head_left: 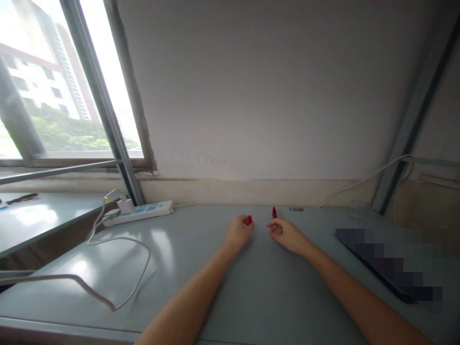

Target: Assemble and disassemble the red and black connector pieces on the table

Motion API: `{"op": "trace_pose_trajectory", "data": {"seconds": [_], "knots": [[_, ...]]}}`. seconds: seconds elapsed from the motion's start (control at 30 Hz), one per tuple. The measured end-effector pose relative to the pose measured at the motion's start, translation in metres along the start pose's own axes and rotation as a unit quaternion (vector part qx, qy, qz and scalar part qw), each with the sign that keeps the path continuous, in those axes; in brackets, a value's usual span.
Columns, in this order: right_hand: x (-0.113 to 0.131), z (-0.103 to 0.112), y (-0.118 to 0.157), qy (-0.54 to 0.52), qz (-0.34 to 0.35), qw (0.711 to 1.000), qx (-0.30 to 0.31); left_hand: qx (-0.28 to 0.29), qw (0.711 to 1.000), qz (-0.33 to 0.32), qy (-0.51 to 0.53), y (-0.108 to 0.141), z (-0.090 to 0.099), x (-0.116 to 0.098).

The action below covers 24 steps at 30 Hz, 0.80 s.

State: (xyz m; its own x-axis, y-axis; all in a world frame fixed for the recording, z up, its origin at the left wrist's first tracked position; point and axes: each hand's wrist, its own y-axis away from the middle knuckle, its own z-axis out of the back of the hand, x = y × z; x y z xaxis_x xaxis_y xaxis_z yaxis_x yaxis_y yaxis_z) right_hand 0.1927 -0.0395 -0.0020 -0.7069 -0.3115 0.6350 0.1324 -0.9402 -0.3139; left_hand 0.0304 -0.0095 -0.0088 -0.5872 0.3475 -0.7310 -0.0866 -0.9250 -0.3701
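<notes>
Between the thumb and fingers of my left hand [240, 232] is a small red piece [250, 219], held just above the grey table. Its exact kind is too small to make out. To the right, my right hand [284, 234] has its fingers loosely bent and apart, with nothing visible in them. Right behind those fingertips stands a small red and black object [274, 212], partly hidden by the hand; I cannot tell whether they touch. Several tiny dark pieces [297, 209] lie in a row farther right, near the wall.
A white power strip [143, 212] with plugs sits at the back left, its white cable [149, 254] looping across the table [179, 297]. On the right are a clear cup [357, 211] and a dark flat object [373, 263], partly blurred out. Metal posts stand at both sides.
</notes>
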Motion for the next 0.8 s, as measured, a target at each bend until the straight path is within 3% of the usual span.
{"op": "trace_pose_trajectory", "data": {"seconds": [0.1,0.23,0.7,0.8], "knots": [[-0.005,0.006,-0.001,0.071,0.006,0.997,-0.013,-0.035,0.994,0.038,-0.095,-0.003,0.013,0.005],[-0.009,0.015,-0.001,0.139,-0.013,0.990,0.001,-0.034,0.983,0.066,-0.170,-0.007,0.020,0.015],[-0.017,0.023,0.001,0.244,-0.102,0.964,-0.009,-0.024,0.980,0.077,-0.180,-0.007,0.016,0.031],[-0.023,0.022,0.000,0.262,-0.106,0.959,-0.031,-0.072,0.971,0.066,-0.220,-0.006,0.017,0.023]]}}
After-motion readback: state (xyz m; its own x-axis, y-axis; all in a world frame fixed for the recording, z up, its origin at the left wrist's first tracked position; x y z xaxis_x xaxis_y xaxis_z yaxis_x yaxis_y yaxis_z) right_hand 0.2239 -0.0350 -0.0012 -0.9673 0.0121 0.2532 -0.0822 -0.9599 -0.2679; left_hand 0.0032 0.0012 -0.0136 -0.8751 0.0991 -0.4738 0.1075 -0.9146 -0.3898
